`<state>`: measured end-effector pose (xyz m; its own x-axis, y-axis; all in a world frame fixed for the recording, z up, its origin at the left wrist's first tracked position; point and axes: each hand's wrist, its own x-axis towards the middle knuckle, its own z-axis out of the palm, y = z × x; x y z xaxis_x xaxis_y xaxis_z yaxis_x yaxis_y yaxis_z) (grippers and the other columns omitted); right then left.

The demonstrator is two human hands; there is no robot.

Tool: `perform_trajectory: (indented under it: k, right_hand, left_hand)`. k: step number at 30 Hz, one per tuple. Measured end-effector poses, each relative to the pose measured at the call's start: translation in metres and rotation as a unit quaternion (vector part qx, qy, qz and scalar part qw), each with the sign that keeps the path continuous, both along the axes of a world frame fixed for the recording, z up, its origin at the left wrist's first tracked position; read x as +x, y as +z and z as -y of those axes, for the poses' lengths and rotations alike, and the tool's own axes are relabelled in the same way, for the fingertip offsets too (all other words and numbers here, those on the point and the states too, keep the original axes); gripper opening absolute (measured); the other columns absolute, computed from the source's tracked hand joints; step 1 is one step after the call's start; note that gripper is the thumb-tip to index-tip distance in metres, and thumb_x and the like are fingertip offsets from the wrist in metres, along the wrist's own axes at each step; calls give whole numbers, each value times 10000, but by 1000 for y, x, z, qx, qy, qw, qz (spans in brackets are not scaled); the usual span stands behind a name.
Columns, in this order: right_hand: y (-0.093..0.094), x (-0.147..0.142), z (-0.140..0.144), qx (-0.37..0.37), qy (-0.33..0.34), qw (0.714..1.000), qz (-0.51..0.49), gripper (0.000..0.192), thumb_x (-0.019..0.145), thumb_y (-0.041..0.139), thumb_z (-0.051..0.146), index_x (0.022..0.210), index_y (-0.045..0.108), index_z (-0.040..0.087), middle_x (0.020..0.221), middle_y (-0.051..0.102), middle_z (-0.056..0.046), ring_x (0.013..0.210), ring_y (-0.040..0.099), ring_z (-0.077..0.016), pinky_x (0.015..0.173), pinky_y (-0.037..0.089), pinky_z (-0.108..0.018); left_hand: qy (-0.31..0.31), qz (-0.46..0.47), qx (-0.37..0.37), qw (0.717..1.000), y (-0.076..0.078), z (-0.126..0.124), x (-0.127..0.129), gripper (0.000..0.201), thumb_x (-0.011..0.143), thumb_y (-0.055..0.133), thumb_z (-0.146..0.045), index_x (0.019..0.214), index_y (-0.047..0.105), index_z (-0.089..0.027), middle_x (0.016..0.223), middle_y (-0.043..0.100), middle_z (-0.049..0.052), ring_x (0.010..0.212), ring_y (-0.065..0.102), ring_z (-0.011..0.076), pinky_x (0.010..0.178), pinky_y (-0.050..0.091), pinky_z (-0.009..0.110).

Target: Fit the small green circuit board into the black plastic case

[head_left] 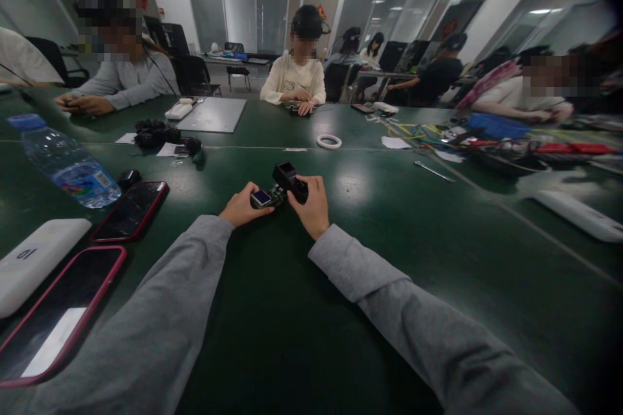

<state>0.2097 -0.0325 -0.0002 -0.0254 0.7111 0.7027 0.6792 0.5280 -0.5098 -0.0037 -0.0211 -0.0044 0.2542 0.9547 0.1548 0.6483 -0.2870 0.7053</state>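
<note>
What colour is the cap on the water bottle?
Blue. The cap of the water bottle shows in the head view.

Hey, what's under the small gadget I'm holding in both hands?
Bare green table lies around and below the gadget. The left hand and right hand cover its ends, so whether it touches the table is hidden.

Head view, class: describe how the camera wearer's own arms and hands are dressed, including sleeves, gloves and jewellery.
Both arms wear long, plain grey knit sleeves with no print or logo, ending at the wrists. The left hand and right hand are bare: no gloves, and no rings, watch or bracelet show.
</note>
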Motion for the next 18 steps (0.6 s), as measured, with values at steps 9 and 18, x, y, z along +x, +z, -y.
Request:
perform_trajectory:
  k: [9, 18]
  right_hand:
    - [-7, 1, -6, -40, 2, 999, 18, 372, 781, 636, 240, 1123, 499, 191, 1095, 470, -92, 1016, 542, -243, 854, 513, -431]
    - [-7, 1, -5, -41, 13, 999, 26, 398, 798, 614, 232, 1172, 478, 208, 1109, 461, -93, 1037, 531, -249, 860, 511, -450]
  left_hand:
    - [5, -4, -2, 1000, 0, 0, 0, 549, 618, 690, -589, 889, 379, -227, 804, 569, 1, 688, 546, 158, 615, 395, 288]
    - [2, 2, -3, 1000, 3, 1, 1, 541, 623, 691, -581, 882, 379, -223, 797, 568, 0, 682, 544, 154, 612, 392, 282]
